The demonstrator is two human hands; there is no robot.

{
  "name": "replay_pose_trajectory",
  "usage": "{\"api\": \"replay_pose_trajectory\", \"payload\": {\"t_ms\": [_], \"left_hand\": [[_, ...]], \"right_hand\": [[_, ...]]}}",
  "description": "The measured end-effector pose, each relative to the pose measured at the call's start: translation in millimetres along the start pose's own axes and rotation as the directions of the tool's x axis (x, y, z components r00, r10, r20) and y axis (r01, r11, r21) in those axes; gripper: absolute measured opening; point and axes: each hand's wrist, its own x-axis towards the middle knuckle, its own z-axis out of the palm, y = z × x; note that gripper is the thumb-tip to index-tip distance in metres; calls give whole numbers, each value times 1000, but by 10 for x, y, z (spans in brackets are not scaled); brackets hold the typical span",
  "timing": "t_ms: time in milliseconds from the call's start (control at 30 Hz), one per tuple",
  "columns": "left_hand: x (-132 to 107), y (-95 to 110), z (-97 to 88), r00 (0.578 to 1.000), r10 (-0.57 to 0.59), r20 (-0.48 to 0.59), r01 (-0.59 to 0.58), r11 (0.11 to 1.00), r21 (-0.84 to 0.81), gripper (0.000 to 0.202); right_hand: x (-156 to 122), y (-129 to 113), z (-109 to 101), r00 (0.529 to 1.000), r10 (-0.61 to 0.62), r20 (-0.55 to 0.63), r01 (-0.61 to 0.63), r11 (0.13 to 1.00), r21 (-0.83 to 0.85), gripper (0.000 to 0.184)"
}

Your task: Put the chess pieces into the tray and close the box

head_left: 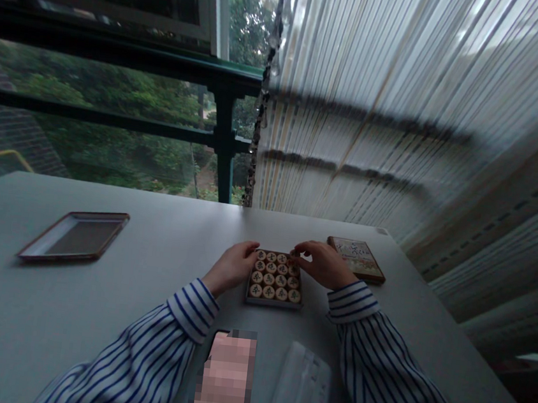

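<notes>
Fifteen round pieces (269,279) marked with dark characters show plainly in the head view, set in rows of four inside a shallow box (273,303) on the white desk (168,248), straight ahead of the person. The left hand (232,267) is at the box's left side, its fingers stretched toward the far left corner; they seem to touch the edge, but I cannot tell how firmly. The right hand (324,264) reaches over the far right corner, thumb and finger bent close together at a spot in the last row; whether they grasp a piece cannot be told. Just beyond that hand lies a flat case (358,259) with a printed top, partly covered by it. Well apart on the left sits a brown-rimmed tray (85,238). Nearer the person, between the striped sleeves (139,342), are a pixelated flat thing (226,380) and a clear plastic packet (301,391). Behind the desk stand a green railing (228,139) and a string curtain (351,56).
</notes>
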Motion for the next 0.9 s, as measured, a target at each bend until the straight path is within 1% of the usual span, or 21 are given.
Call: {"api": "replay_pose_trajectory", "payload": {"t_ms": [300, 500, 700, 900], "left_hand": [[-13, 37, -10, 1000, 8, 17, -9, 996, 92, 43], [3, 34, 0, 1000, -2, 18, -1, 988, 153, 43], [-14, 49, -8, 999, -16, 42, 11, 993, 120, 44], [-6, 35, -7, 999, -20, 42, 15, 994, 112, 43]], "right_hand": [[2, 14, 15, 997, 27, 70, -25, 1000, -18, 26], [3, 4, 1, 992, 35, 122, -33, 999, -24, 25], [11, 21, 16, 986, 54, 158, -52, 999, -14, 27], [8, 21, 14, 982, 67, 176, -67, 998, -3, 29]]}}
